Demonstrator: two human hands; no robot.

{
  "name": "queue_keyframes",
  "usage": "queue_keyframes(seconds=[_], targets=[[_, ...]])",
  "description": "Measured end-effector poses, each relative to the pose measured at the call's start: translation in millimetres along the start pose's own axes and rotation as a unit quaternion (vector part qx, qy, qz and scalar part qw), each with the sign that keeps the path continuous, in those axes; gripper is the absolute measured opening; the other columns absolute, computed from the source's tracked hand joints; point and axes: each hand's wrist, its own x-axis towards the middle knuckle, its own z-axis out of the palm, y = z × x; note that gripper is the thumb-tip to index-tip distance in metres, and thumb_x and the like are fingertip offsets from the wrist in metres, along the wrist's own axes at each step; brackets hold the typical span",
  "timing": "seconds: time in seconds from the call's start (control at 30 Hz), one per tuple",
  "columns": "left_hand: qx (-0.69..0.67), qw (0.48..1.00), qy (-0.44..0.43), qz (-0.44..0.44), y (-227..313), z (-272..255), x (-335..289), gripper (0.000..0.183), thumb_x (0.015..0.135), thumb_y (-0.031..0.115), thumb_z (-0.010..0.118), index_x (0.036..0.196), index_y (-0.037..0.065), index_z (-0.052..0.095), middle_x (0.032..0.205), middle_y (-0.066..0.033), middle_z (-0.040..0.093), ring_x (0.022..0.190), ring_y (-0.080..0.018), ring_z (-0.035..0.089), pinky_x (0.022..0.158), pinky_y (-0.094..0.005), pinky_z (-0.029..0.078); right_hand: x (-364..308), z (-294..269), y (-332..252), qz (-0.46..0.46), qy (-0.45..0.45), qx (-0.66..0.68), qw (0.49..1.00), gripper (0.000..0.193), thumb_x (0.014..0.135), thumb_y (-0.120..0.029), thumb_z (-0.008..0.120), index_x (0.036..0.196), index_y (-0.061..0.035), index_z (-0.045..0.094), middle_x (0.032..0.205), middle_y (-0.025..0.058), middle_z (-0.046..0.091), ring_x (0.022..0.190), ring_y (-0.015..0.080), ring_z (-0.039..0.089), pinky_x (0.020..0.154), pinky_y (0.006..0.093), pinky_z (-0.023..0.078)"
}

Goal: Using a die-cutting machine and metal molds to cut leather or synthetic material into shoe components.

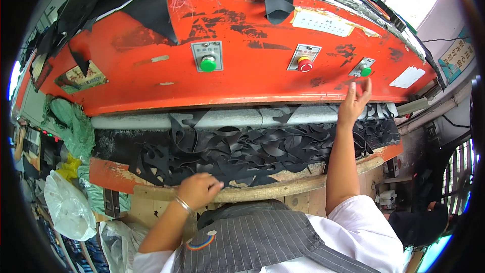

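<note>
Here we are at the orange machine (247, 83), and our right hand (356, 102) is up on the far right, two fingers raised and spread apart, nothing held between them. The small green button (366, 72) sits just beyond those fingertips, on the far side of the hand; we can't tell whether a fingertip touches it. Left along the panel, we've got a red button (304, 64), then a larger green button (208, 64), both well apart from our hand.

Down on the near side, our left hand (200, 190), bracelet (183, 204) at the wrist, is bent with its fingers curled in at the near edge of the black scraps (242, 146). We can't tell if those fingers pinch anything. The scraps lie in a tangled heap, mostly to the far side and right of this hand, between the pale roller (222, 121) on the far side and the worn wooden rail (278, 190) nearest us. Our right forearm crosses over the heap's right part.
</note>
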Motion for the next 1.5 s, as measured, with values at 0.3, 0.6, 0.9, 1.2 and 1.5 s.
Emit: queue_keyframes(seconds=[0.3,0.6,0.9,1.2,1.5], targets=[[0.046,0.986,0.162,-0.016,6,41,-33,0.018,0.074,0.024,0.072,0.078,0.006,0.071,0.077,-0.0071,0.061,0.076,-0.0273,0.056,0.07,-0.038,0.047,-152,82,-85,-0.123,-0.319,0.072,0.937,0.032,0.086,-0.02,0.068,0.112,-0.0018,0.062,0.11,0.0176,0.062,0.105,0.0346,0.058,0.091,0.0398,0.044],[0.029,0.999,0.04,0.007,-13,24,-34,0.023,0.076,0.029,0.071,0.085,0.008,0.074,0.083,-0.0071,0.065,0.082,-0.0259,0.059,0.076,-0.0362,0.049,-128,111,-45,-0.185,-0.392,-0.147,0.889,0.041,0.085,-0.038,0.066,0.098,0.0011,0.067,0.101,0.0148,0.065,0.097,0.0349,0.059,0.085,0.0434,0.047],[-0.017,0.984,0.177,0.011,-91,-47,90,0.021,0.086,0.022,0.062,0.092,0.005,0.072,0.09,-0.0126,0.068,0.088,-0.0315,0.062,0.079,-0.0398,0.05,-92,161,9,-0.016,-0.564,-0.16,0.81,0.058,0.09,-0.056,0.053,0.092,0.0007,0.065,0.091,0.0208,0.066,0.088,0.0394,0.064,0.078,0.0453,0.049],[0.119,0.947,0.297,0.013,-191,-33,124,0.027,0.087,0.022,0.06,0.111,0.013,0.07,0.12,-0.003,0.063,0.12,-0.0269,0.051,0.1,-0.0438,0.037,-182,195,-87,-0.074,-0.6,0.022,0.796,0.051,0.078,-0.032,0.077,0.115,0.0,0.062,0.105,0.0193,0.062,0.098,0.0352,0.061,0.084,0.0393,0.049],[0.117,0.946,0.301,0.016,-198,-25,116,0.027,0.086,0.023,0.062,0.109,0.013,0.071,0.122,-0.0039,0.063,0.122,-0.0261,0.051,0.1,-0.0434,0.038,-202,222,-140,-0.246,-0.649,-0.069,0.717,0.048,0.085,-0.019,0.063,0.131,-0.0131,0.052,0.129,0.0159,0.053,0.114,0.0363,0.056,0.091,0.0417,0.049]])
